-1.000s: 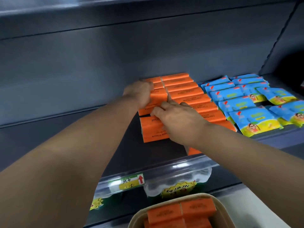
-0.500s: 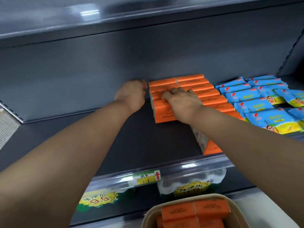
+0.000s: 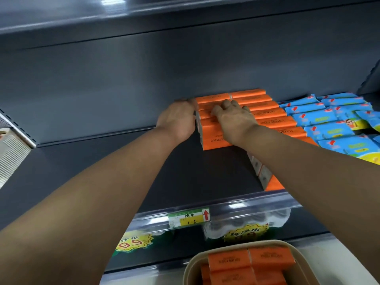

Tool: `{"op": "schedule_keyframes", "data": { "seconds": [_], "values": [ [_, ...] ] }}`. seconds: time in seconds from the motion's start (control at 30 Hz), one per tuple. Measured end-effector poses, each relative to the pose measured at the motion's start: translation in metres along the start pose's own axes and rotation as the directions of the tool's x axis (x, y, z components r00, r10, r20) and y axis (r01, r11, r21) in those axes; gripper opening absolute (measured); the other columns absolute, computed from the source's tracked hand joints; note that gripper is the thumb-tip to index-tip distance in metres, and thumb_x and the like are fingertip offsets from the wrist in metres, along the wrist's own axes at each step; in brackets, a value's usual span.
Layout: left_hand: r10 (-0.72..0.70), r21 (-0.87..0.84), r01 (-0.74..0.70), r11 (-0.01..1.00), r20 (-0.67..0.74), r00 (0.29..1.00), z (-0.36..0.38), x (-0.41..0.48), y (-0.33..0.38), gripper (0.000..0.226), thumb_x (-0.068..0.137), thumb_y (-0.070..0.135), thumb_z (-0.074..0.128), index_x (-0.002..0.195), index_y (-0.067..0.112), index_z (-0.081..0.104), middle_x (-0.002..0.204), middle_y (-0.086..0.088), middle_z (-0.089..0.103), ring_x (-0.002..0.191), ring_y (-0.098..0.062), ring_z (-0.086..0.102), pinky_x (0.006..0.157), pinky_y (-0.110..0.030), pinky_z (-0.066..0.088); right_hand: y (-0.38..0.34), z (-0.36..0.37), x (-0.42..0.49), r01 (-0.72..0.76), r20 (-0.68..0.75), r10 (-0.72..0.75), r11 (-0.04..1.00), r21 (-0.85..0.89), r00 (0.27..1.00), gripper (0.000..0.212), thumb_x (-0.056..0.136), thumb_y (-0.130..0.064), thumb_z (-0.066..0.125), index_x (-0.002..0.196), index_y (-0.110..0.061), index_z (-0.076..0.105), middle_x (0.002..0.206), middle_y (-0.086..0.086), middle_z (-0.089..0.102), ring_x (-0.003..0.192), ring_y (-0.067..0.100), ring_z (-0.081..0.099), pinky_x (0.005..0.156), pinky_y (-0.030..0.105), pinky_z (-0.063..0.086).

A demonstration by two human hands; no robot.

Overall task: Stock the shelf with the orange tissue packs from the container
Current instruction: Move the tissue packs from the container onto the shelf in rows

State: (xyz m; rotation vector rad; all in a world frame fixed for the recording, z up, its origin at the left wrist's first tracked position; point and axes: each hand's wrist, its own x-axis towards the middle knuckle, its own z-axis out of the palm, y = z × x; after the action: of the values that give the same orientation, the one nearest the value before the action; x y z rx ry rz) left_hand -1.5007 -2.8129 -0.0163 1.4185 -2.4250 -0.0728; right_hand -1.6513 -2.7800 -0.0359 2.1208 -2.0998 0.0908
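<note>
The orange tissue packs (image 3: 213, 138) stand in two rows at the back of the dark shelf (image 3: 144, 171). The left row is short and set against the rear wall. The longer right row (image 3: 269, 115) runs forward to the shelf's front lip, partly hidden under the right forearm.

The left hand (image 3: 176, 120) lies flat against the left side of the short row, fingers stretched toward the rear wall and blurred at the tips; it grasps nothing. The right hand (image 3: 232, 118) rests palm down on top of the same row, its fingers slightly bent and spread over the packs, pressing rather than wrapped round any one of them.

More orange packs (image 3: 246, 262) lie in the beige container (image 3: 192, 264) at the bottom edge, below the shelf. Just right of the orange rows lie blue packs (image 3: 329, 120). A price label (image 3: 189, 219) with a red arrow sits on the shelf's front rail, and yellow stickers (image 3: 133, 241) show on the level beneath.
</note>
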Motion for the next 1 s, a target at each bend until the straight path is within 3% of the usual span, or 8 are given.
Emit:
{"op": "schedule_keyframes", "data": {
  "seconds": [0.23, 0.4, 0.53, 0.73, 0.87, 1.0],
  "values": [
    [0.011, 0.090, -0.012, 0.996, 0.007, 1.000, -0.027, -0.049, 0.022, 0.032, 0.093, 0.013, 0.050, 0.125, 0.017, 0.054, 0.123, -0.008, 0.054, 0.114, -0.029, 0.051, 0.082, -0.036, 0.044, -0.001, -0.022, -0.068, 0.043, -0.074, -0.042, 0.999, 0.017, 0.996, 0.057, 0.080, 0.001, 0.052, 0.134, -0.015, 0.042, 0.128, 0.011, 0.044, 0.123, 0.032, 0.039, 0.096, 0.045, 0.037],
    [0.060, 0.152, -0.067, 0.986, 0.053, 0.997, -0.027, -0.114, 0.050, 0.034, 0.090, 0.021, 0.056, 0.124, 0.017, 0.055, 0.124, -0.009, 0.056, 0.119, -0.029, 0.047, 0.087, -0.039, 0.044, 0.001, -0.021, -0.158, 0.102, -0.190, -0.096, 0.994, 0.024, 0.977, 0.047, 0.080, -0.008, 0.062, 0.124, -0.017, 0.051, 0.124, 0.009, 0.048, 0.121, 0.031, 0.042, 0.091, 0.042, 0.039],
    [0.129, 0.110, -0.134, 0.985, 0.050, 0.990, -0.004, -0.176, 0.067, 0.035, 0.088, 0.024, 0.059, 0.122, 0.017, 0.056, 0.124, -0.006, 0.057, 0.118, -0.027, 0.047, 0.090, -0.042, 0.046, 0.006, 0.007, -0.234, 0.136, -0.225, -0.126, 0.990, 0.033, 0.966, 0.046, 0.071, -0.006, 0.069, 0.114, -0.017, 0.059, 0.107, 0.009, 0.056, 0.104, 0.032, 0.052, 0.077, 0.041, 0.043],
    [0.084, -0.017, -0.083, 0.996, 0.247, 0.965, 0.070, -0.267, 0.094, 0.032, 0.087, 0.026, 0.060, 0.118, 0.020, 0.059, 0.119, -0.001, 0.060, 0.115, -0.022, 0.051, 0.091, -0.040, 0.048, 0.013, 0.072, -0.338, 0.115, 0.097, -0.124, 0.988, 0.099, 0.987, 0.041, 0.083, -0.010, 0.058, 0.123, -0.021, 0.054, 0.121, 0.004, 0.054, 0.118, 0.027, 0.047, 0.091, 0.040, 0.039],
    [0.047, -0.012, -0.046, 0.999, 0.412, 0.910, 0.118, -0.317, 0.107, 0.031, 0.086, 0.029, 0.058, 0.117, 0.023, 0.058, 0.118, 0.001, 0.060, 0.112, -0.020, 0.054, 0.094, -0.037, 0.047, 0.013, 0.110, -0.383, 0.124, 0.345, -0.165, 0.983, 0.137, 0.924, 0.038, 0.090, -0.019, 0.049, 0.127, -0.024, 0.048, 0.128, 0.001, 0.048, 0.122, 0.024, 0.041, 0.101, 0.039, 0.032],
    [0.021, -0.052, 0.006, 0.999, 0.494, 0.869, 0.144, -0.348, 0.111, 0.032, 0.092, 0.027, 0.054, 0.123, 0.023, 0.053, 0.127, 0.003, 0.054, 0.118, -0.016, 0.050, 0.096, -0.033, 0.046, 0.014, 0.134, -0.400, 0.084, 0.446, -0.142, 0.986, 0.147, 0.884, 0.032, 0.095, -0.023, 0.041, 0.127, -0.024, 0.046, 0.129, 0.000, 0.048, 0.125, 0.023, 0.040, 0.112, 0.044, 0.021]
  ]
}}
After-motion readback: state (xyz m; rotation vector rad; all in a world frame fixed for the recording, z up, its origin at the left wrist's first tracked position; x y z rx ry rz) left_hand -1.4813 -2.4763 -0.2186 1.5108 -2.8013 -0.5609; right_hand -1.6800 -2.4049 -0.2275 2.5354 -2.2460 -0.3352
